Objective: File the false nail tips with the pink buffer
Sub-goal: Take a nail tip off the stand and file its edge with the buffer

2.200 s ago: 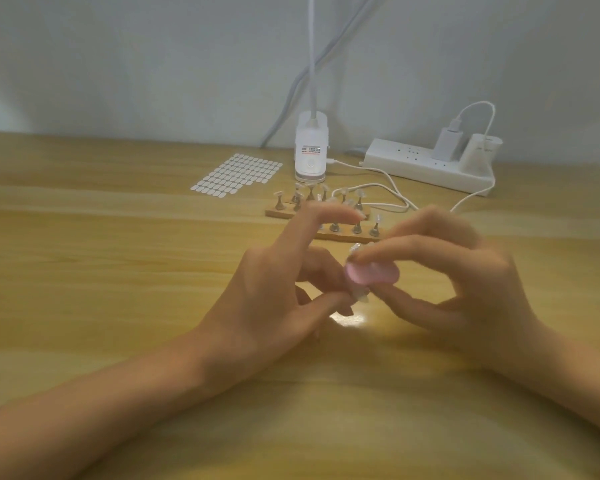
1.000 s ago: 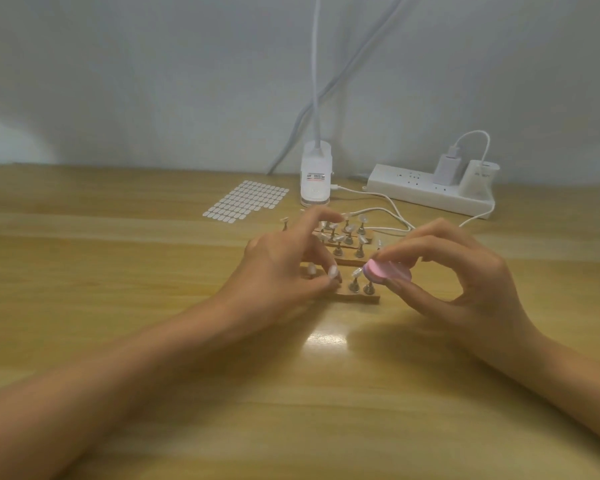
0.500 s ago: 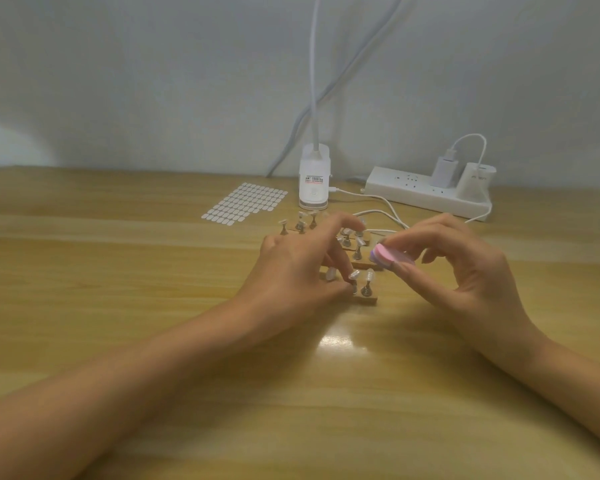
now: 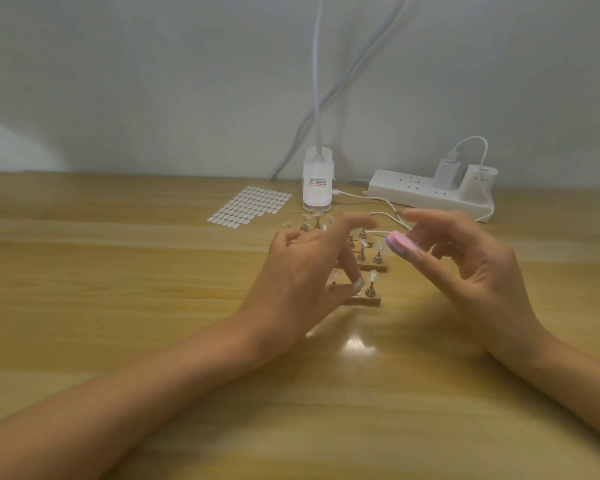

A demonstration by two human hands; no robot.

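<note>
Pinching the pink buffer in the right hand, long side pointing left toward the nail tips just left of and below that hand, with the left hand loose, grasping nothing, right over the wooden stands and nearer.

On pale wooden surface, back centre by wall: white plastic lamp base. Right of it, along back edge: white rectangular power strip, white charger block plugged on top. Left of lamp base, slightly nearer: sheet of small white oval stickers. Before lamp base: clear false nail tips on metal stands, standing on narrow wooden strips. Over those: left hand. Right of them, above surface: right hand, round pink buffer between fingers.
</note>
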